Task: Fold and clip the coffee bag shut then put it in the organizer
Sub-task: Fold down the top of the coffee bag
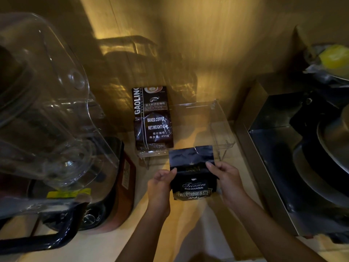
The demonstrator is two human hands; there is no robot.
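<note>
A black coffee bag [192, 174] marked "Treasure Blue Mountain" stands upright on the pale counter near the middle. My left hand [160, 183] pinches its left edge and my right hand [225, 178] pinches its right edge, thumbs on the front just below the flat top flap. The top flap stands straight up with a small tear at its upper edge. Right behind the bag is a clear acrylic organizer [219, 125]. A brown "Gaolino Baked Coffee" bag [153, 120] leans in the organizer's left part. No clip is visible.
A large clear blender jug [47, 103] on a dark base fills the left side. To the right stands a metal box [264, 148] with dark pans and a yellow item [334, 55] above. A wooden wall rises behind the organizer.
</note>
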